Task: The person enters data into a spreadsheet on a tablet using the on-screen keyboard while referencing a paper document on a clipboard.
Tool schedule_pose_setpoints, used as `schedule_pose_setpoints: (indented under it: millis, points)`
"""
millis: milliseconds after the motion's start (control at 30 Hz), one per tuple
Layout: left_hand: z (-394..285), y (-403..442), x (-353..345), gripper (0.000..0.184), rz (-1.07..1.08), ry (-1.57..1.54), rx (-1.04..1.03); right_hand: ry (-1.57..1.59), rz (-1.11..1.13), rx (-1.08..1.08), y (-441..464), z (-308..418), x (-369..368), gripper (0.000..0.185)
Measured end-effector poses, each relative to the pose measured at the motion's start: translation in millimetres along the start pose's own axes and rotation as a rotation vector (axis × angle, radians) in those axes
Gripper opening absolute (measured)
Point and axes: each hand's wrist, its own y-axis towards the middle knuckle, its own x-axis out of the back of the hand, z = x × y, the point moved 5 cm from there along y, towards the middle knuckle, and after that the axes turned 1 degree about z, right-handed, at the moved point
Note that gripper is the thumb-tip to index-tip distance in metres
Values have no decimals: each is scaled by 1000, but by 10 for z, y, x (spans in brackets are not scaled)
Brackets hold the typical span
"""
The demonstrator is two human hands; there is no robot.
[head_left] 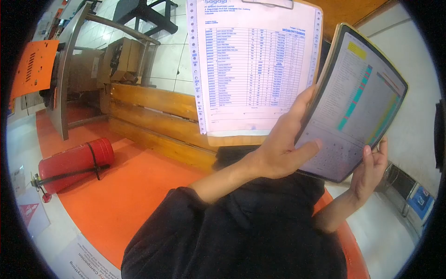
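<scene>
A tablet (341,100) in a dark frame is tilted up in front of me, its screen showing a spreadsheet with teal, red and yellow cells. My left hand (283,144) grips its left edge, thumb over the lower screen and fingers partly hidden behind. At the lower right corner, my right hand (370,172) holds the tablet between thumb and fingers. Left of the tablet is a wooden clipboard (239,141) carrying a printed table form (246,69) with perforated edges. The left fingers come close to the clipboard's right edge; whether they touch it is unclear.
A red fire extinguisher (76,162) lies on the orange surface (125,204) at left. Behind it run wooden slats (158,118). Farther back are cardboard boxes (123,58), a metal-framed table (69,69), an orange panel (35,67) and a black stool (153,16).
</scene>
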Motion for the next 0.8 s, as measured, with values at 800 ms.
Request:
schedule_pose_setpoints:
  millis: [800]
  points:
    - [-46, -5, 5, 79, -172, -42, 68, 59, -34, 59, 35, 213, -266, 49]
